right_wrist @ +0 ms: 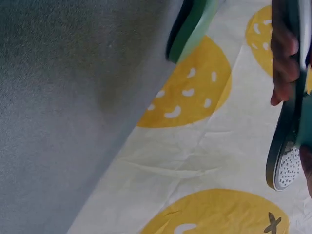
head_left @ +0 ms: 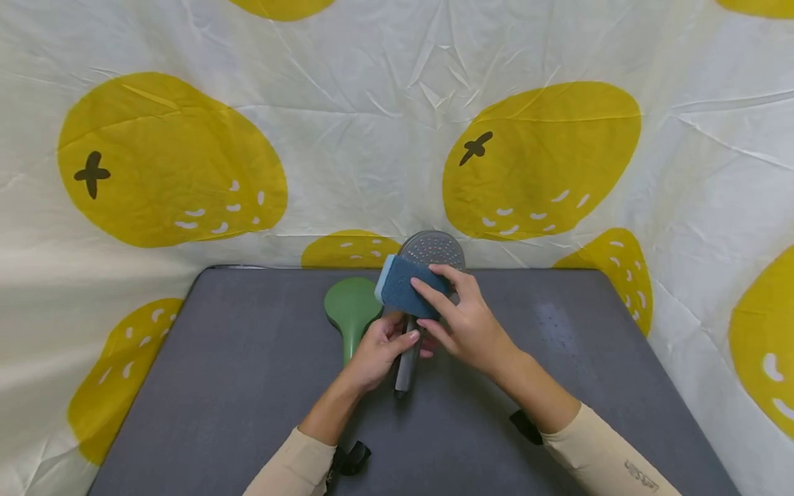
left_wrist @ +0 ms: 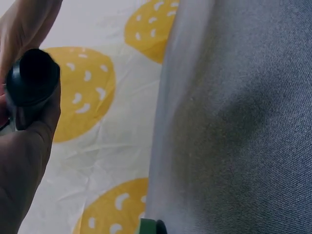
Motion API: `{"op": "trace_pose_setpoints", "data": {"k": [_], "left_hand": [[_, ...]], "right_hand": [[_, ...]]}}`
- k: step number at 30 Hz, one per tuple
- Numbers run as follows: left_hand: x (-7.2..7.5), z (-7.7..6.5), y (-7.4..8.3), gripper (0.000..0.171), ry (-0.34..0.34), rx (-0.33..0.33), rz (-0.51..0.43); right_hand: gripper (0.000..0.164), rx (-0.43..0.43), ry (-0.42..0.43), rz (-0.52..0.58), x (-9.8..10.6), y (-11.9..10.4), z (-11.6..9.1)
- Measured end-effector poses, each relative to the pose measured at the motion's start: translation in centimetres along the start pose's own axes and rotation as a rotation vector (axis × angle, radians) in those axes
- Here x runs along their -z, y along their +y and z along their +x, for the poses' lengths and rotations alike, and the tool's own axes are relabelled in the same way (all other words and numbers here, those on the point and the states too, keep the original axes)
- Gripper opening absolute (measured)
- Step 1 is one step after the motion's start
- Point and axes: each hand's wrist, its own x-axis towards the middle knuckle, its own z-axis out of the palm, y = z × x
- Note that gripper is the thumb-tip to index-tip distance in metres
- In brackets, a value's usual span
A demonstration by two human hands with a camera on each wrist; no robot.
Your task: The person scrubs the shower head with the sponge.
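A grey shower head [head_left: 434,246] is held up by its handle in my left hand [head_left: 380,350], its spray face turned towards me. My right hand [head_left: 474,324] grips a blue sponge [head_left: 404,288], which overlaps the neck and lower spray face in the head view. The left wrist view looks at the dark open end of the handle [left_wrist: 33,75], with fingers around it. In the right wrist view, the dotted spray face [right_wrist: 290,168] shows below the sponge [right_wrist: 306,122]. Just left of my hands, a green shower head [head_left: 351,302] lies on the table, its lower handle hidden.
The grey table [head_left: 248,372] spreads out under both hands, its back edge close to a white cloth [head_left: 360,158] with yellow fruit prints. More of this cloth hangs at both sides. Black straps [head_left: 355,458] show at the wrists.
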Motion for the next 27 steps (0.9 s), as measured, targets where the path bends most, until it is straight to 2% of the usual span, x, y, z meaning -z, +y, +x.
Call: {"op": "trace_pose_setpoints", "data": {"k": [3,6,9,15,22,27], "left_hand": [[0.2,-0.1,-0.1,0.053,0.021,-0.005,-0.006],[0.3,-0.2,-0.2,0.056,0.023,-0.010,-0.019],[0.4,-0.3,-0.3,0.058,0.026,-0.023,-0.034],[0.5,-0.5,-0.2,0.053,0.039,-0.052,0.013],[0.6,-1.0,0.5,0.053,0.084,0.015,0.068],[0.7,-1.1,0.7,0.053,0.103,0.045,0.065]], "right_hand": [[0.051,0.002,-0.039,-0.014,0.1,-0.4,-0.2],[0.062,-0.002,-0.045,-0.026,0.2,-0.5,-0.3],[0.073,0.021,-0.036,-0.046,0.2,-0.3,-0.2],[0.073,0.053,0.013,-0.093,0.8,0.6,0.7],[0.071,0.053,0.010,-0.139,1.7,1.3,1.7],[0.069,0.038,-0.013,-0.156,2.2,2.1,2.5]]}}
